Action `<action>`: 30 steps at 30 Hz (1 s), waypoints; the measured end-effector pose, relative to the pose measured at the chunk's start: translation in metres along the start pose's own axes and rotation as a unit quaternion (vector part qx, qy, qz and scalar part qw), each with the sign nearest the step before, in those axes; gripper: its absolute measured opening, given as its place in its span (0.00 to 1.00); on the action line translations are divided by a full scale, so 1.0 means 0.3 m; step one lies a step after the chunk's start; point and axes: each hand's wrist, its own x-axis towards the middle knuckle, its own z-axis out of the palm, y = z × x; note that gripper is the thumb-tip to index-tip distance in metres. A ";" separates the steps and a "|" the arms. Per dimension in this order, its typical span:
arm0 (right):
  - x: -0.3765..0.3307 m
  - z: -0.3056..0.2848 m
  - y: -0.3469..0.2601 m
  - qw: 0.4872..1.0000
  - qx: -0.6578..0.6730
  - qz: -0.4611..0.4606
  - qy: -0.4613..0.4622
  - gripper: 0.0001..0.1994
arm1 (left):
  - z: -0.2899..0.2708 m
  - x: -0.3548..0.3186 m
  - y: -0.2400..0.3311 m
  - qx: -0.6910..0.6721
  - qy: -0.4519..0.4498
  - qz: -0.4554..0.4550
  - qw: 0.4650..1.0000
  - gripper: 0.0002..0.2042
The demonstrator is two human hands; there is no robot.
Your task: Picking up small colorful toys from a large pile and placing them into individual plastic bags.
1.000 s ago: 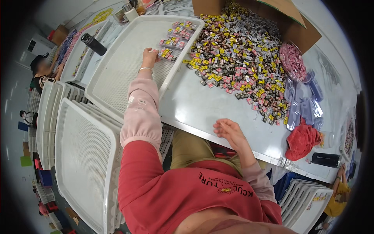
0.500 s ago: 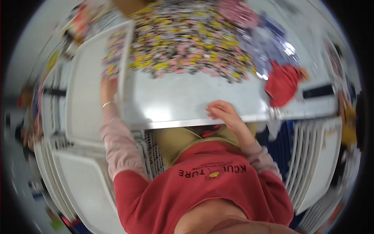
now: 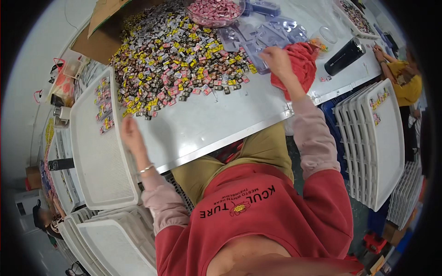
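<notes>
My left hand (image 3: 132, 134), slightly smeared by motion, is between the white tray and the near left edge of a pile of small wrapped pieces (image 3: 170, 64). Its fingers do not show clearly and nothing can be made out in it. My right hand (image 3: 278, 63) is over the far right part of the table, beside a crumpled red cloth (image 3: 304, 64). Its fingers are curled together next to a clear bluish plastic blister tray (image 3: 256, 57); whatever they hold is hidden. The white tray (image 3: 99, 161) bears several filled plastic packs (image 3: 103, 103) in its far right part.
A clear bowl (image 3: 216, 23) of pink wrapped pieces stands behind the pile, near a cardboard box (image 3: 94, 43). A black cylindrical bottle (image 3: 345, 56) lies right of the cloth. Stacked white trays (image 3: 368, 142) flank me on the right, others (image 3: 119, 244) on the left. A person in yellow (image 3: 405, 78) works at far right.
My right hand has moved from the table's near edge out to the blister trays by the red cloth. My left hand has come off the packs on the white tray. The view has turned.
</notes>
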 end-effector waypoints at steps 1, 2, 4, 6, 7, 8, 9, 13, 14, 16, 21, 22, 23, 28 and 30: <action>0.009 0.041 -0.023 0.986 -0.158 -0.005 -0.053 0.13 | 0.057 -0.056 0.006 -0.037 -0.028 0.001 0.999 0.11; 0.004 0.087 -0.007 0.986 -0.158 -0.007 -0.050 0.13 | 0.119 -0.111 0.037 -0.044 -0.066 -0.022 0.997 0.10; 0.003 0.172 0.039 0.947 -0.304 -0.103 0.003 0.16 | 0.210 -0.199 0.084 -0.075 -0.140 -0.061 0.985 0.11; 0.028 0.185 0.002 0.962 -0.270 -0.040 -0.018 0.14 | 0.236 -0.260 0.112 -0.095 -0.164 -0.079 0.979 0.12; 0.036 0.185 -0.011 0.970 -0.239 0.032 -0.040 0.12 | 0.252 -0.283 0.140 -0.103 -0.184 -0.083 0.974 0.11; 0.053 0.175 -0.008 0.978 -0.187 0.078 -0.058 0.10 | 0.263 -0.299 0.159 -0.112 -0.204 -0.087 0.969 0.09; 0.073 0.165 0.009 0.978 -0.185 0.073 -0.059 0.10 | 0.271 -0.311 0.168 -0.111 -0.198 -0.086 0.970 0.09; 0.164 0.136 0.164 0.986 -0.013 0.089 -0.139 0.11 | 0.320 -0.341 0.205 -0.133 -0.254 -0.125 0.950 0.10; 0.185 0.134 0.190 0.980 0.019 0.086 -0.176 0.11 | 0.326 -0.346 0.206 -0.136 -0.259 -0.128 0.948 0.10; 0.213 0.125 0.187 0.959 0.090 0.121 -0.238 0.11 | 0.331 -0.352 0.206 -0.140 -0.262 -0.130 0.946 0.10; 0.219 0.122 0.153 0.962 0.056 0.124 -0.237 0.13 | 0.299 -0.381 0.196 -0.169 -0.270 -0.183 0.930 0.12; 0.212 0.126 0.132 0.973 -0.007 0.079 -0.216 0.14 | 0.293 -0.381 0.190 -0.169 -0.269 -0.183 0.931 0.12; 0.199 0.139 0.108 0.973 -0.007 0.077 -0.217 0.14 | 0.287 -0.379 0.184 -0.171 -0.269 -0.192 0.928 0.12; 0.176 0.151 0.089 0.984 -0.055 0.085 -0.146 0.15 | 0.291 -0.393 0.198 -0.187 -0.275 -0.215 0.918 0.13; 0.210 0.134 0.108 0.974 -0.020 0.117 -0.193 0.15 | 0.294 -0.391 0.210 -0.194 -0.272 -0.236 0.912 0.13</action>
